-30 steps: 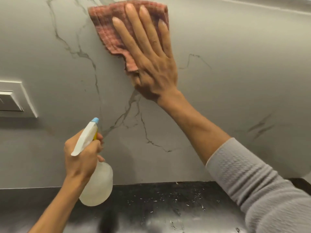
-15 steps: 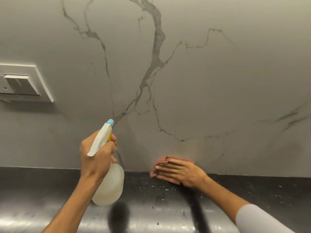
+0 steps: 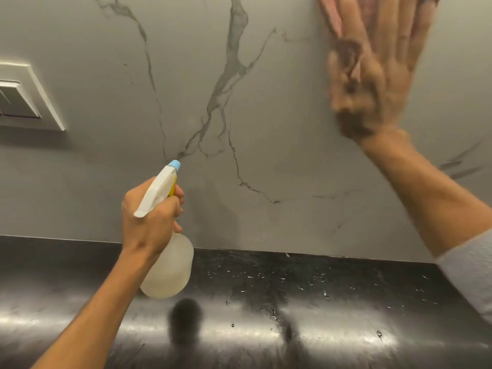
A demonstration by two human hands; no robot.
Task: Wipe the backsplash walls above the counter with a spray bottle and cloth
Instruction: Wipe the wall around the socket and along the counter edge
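Grey wall (image 3: 279,107), marble-look, crossed by dark branching veins from the top down toward the middle. Below it, black counter (image 3: 266,302), glossy, dotted with small droplets near the wall seam, streaked with bright reflections along the front.

At the left edge, white switch plate (image 3: 29,99) fixed to the wall, partly cut off by the frame.

At upper right, right hand (image 3: 372,81), blurred, pressed flat on the wall, fingers (image 3: 383,25) stretched upward and slightly apart, tips out of frame. Under those fingers, pink cloth (image 3: 331,16), held against the wall by the open palm, only its lower left edge and a strip between the fingers showing, rest hidden or cut off at the top. Bare forearm slanting down to the right into a grey sleeve (image 3: 471,272) at the frame edge.

At centre left, left hand (image 3: 151,217), closed around the neck of the bottle (image 3: 170,267), fingers wrapped at the trigger. Bottle held above the counter, clear of the wall, body translucent and round, hanging below the fist. White spray head above the knuckles, a bit of yellow at the trigger, blue nozzle (image 3: 174,164) aimed up at the wall, near where the veins meet.

Bottle and cloth well apart.
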